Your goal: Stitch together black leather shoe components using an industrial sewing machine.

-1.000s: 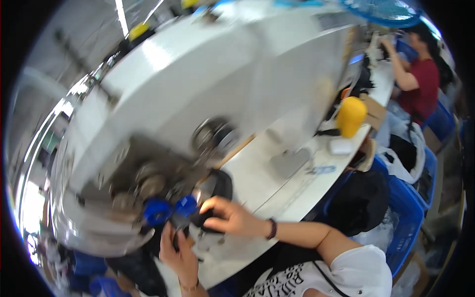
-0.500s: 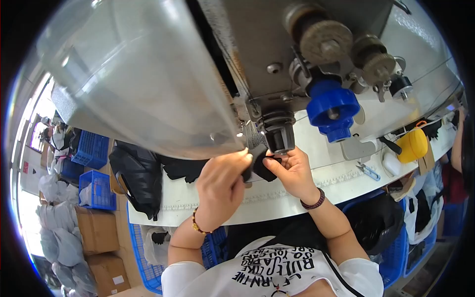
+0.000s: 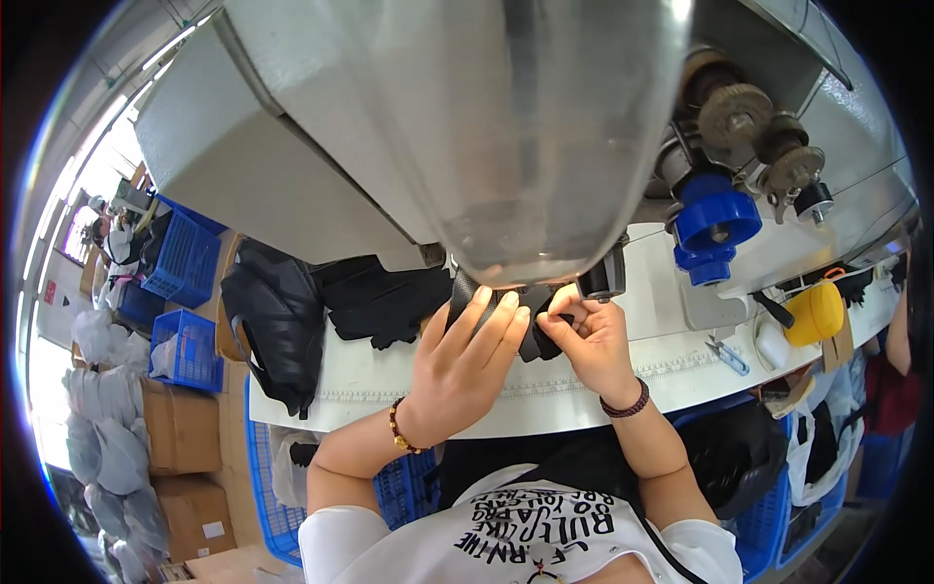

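A piece of black fabric (image 3: 538,344) lies on the white bed of a sewing machine (image 3: 360,88), below its head. My left hand (image 3: 457,370) rests flat on the fabric, fingers stretched out and slightly apart, near a dark mesh-textured part (image 3: 464,294). With thumb and fingers pinched, my right hand (image 3: 595,348) holds the right edge of the same fabric. A clear plastic guard (image 3: 525,214) hangs in front and hides the needle area and some fingertips. A black round machine part (image 3: 605,274) sits just above my right hand.
More black fabric (image 3: 384,297) and a black bag-like piece (image 3: 277,326) lie at left. Thread snips (image 3: 728,356) and a yellow container (image 3: 817,313) are at right. Blue baskets (image 3: 275,501) stand below the table edge. A blue tension knob (image 3: 715,214) juts from the machine.
My left hand has gone from curled fingers to lying flat and spread on the fabric. The right hand keeps its pinch. The view has shifted, so the machine head appears further right.
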Demonstrator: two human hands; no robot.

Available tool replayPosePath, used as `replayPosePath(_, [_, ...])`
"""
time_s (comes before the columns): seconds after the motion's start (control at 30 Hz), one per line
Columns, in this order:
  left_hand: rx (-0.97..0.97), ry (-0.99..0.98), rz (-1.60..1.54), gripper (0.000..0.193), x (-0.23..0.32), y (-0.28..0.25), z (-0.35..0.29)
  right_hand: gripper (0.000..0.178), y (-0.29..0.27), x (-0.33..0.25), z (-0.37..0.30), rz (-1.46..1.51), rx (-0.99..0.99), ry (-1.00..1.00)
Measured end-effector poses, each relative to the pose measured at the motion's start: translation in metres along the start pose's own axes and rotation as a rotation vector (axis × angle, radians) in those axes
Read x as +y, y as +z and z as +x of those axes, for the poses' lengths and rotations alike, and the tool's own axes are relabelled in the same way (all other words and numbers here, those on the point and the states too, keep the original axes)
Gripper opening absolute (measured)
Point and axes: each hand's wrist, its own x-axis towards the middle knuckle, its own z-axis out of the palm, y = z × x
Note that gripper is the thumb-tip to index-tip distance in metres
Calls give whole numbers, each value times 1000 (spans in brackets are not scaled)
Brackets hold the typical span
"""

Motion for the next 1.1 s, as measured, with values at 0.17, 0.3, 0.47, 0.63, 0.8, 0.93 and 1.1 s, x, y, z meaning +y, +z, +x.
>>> replayPosePath(0.17, [-27, 2, -2, 28, -1, -5, 1, 10, 5, -2, -1, 14, 29, 8])
replayPosePath(0.3, [-57, 1, 32, 32, -1, -4, -6, 10, 6, -2, -2, -3, 30, 3])
replayPosePath(0.47, [-47, -10, -6, 34, 1, -2, -4, 11, 2, -5, -4, 1, 33, 39])
replayPosePath(0.63, [-41, -16, 3, 33, 0, 0, -1, 14, 3, -4, -1, 4, 34, 8])
replayPosePath(0.8, [3, -20, -4, 21, -2, 1, 7, 18, 1, -5, 9, 26, 66, -102])
replayPosePath(0.93, [-25, -39, -23, 10, -1, 4, 2, 21, -5, -3, 9, 4, 47, -104])
replayPosePath(1.1, [14, -29, 29, 9, -3, 1, 12, 14, -6, -5, 10, -118, 69, -90])
